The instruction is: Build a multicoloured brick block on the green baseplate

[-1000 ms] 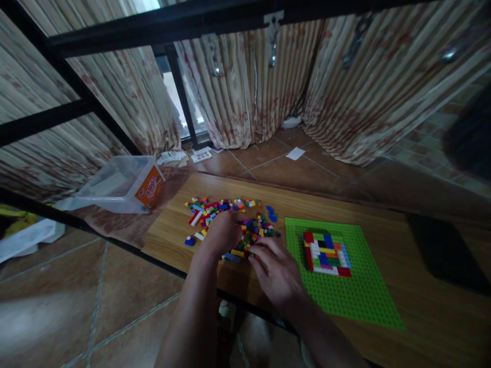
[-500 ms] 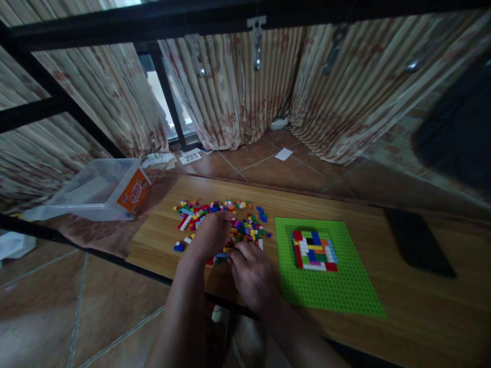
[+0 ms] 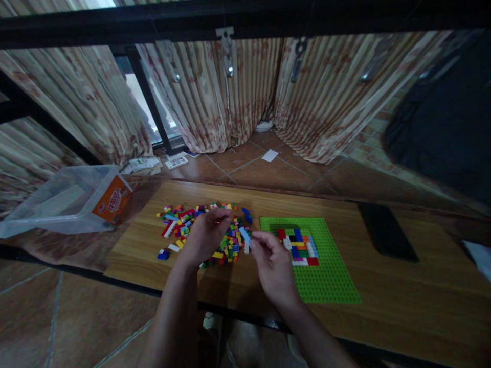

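Fingertips of right hand (image 3: 274,266) pinch 1 pale blue brick (image 3: 246,237), likely light, rigid; left hand (image 3: 205,236), curled, rests on brick pile (image 3: 199,227).

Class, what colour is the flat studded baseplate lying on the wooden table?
The flat studded baseplate is bright green, seen in the head view.

head camera, looking forward and down, table (image 3: 383,286) near

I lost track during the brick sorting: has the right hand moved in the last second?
Yes. The right hand has lifted off the loose coloured brick pile with a pale brick pinched, nearer the green studded baseplate.
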The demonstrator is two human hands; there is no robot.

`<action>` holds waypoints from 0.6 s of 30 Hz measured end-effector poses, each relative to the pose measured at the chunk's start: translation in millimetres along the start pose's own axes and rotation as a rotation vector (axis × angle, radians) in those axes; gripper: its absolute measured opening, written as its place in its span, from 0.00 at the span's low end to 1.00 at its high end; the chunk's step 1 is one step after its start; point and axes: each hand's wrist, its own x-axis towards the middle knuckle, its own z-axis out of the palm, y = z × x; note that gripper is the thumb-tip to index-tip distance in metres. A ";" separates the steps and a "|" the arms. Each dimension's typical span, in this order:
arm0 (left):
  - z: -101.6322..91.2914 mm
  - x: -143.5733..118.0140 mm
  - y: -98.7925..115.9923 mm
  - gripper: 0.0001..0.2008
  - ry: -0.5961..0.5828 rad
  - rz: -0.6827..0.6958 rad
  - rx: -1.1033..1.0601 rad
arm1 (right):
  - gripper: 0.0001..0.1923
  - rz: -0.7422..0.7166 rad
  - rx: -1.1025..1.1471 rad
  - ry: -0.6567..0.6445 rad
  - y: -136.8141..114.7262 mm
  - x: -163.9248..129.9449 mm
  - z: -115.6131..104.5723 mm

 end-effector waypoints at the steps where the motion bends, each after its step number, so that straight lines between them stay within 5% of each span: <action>1: 4.2 -0.8 4.0 0.13 -0.054 -0.007 -0.083 | 0.12 0.041 0.080 0.023 0.0 1.4 -2.8; 5: 26.8 -3.9 20.5 0.14 -0.240 -0.038 -0.309 | 0.13 0.099 0.170 0.090 -5.1 4.5 -15.0; 8: 51.2 -6.3 28.1 0.12 -0.250 -0.046 -0.351 | 0.12 0.030 0.035 0.115 -9.9 0.3 -35.2; 13: 90.4 -16.3 31.4 0.11 -0.251 -0.012 -0.284 | 0.13 -0.060 -0.399 0.279 -10.7 -15.9 -103.0; 18: 103.3 -23.1 30.9 0.12 -0.344 0.015 -0.117 | 0.15 -0.051 -0.596 0.319 -4.4 -26.1 -149.3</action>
